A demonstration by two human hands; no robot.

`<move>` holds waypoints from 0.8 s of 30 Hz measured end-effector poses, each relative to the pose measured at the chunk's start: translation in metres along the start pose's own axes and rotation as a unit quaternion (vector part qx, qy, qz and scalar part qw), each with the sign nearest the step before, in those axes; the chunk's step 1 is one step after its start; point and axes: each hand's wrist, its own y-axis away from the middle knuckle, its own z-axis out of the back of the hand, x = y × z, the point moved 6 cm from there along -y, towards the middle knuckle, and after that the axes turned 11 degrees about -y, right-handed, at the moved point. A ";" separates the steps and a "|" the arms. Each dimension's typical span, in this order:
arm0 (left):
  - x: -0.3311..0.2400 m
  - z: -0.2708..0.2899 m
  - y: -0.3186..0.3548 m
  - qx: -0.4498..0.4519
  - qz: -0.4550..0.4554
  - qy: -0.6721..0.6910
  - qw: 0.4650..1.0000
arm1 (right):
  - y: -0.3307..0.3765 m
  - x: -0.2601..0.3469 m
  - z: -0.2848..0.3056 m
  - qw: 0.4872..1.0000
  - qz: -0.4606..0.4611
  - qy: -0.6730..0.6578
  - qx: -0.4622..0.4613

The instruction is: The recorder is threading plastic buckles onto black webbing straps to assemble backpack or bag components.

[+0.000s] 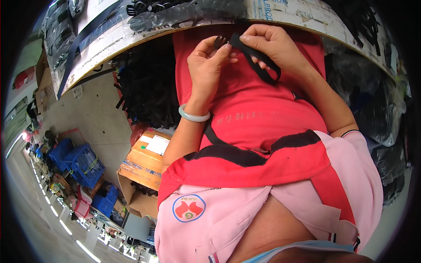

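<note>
Over my lap, in front of the table edge, both hands work close together. My left hand [207, 60], with a pale bangle at its wrist, pinches a small black plastic buckle [220, 41] between thumb and fingers. My right hand [275, 46] grips a black webbing strap [267, 75] near one end, thumb on top. That end reaches toward the left fingertips, and the rest hangs below the right hand in a loop. Whether the strap passes through the buckle I cannot tell.
A table [302, 15] curves across the top, carrying plastic-bagged black parts [188, 15] and a long black strap [72, 57]. Dark strap bundles [147, 83] lie beneath at left. An open cardboard box [142, 160] and blue crates [85, 164] stand left; bagged goods [368, 101] sit right.
</note>
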 end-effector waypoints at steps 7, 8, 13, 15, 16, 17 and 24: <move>0.003 -0.005 0.002 -0.005 -0.050 -0.138 0.989 | -0.002 -0.014 -0.005 1.000 -0.018 -0.008 -0.004; 0.000 -0.004 0.002 -0.012 -0.100 -0.191 0.976 | -0.002 -0.015 -0.005 1.000 -0.014 -0.017 -0.008; -0.006 -0.004 0.002 -0.028 -0.174 -0.264 0.948 | 0.000 -0.020 -0.007 0.998 -0.028 -0.051 -0.009; -0.008 -0.005 0.003 -0.028 -0.182 -0.286 0.940 | 0.000 -0.022 -0.008 0.998 -0.032 -0.053 -0.011; -0.010 -0.007 0.004 -0.028 -0.182 -0.286 0.940 | 0.000 -0.023 -0.008 0.997 -0.035 -0.071 -0.015; -0.017 -0.010 0.007 -0.044 -0.222 -0.308 0.924 | 0.000 -0.024 -0.008 0.995 -0.037 -0.088 -0.020; -0.009 -0.001 0.009 -0.058 -0.251 -0.338 0.905 | -0.003 -0.027 -0.012 0.988 0.016 -0.149 -0.025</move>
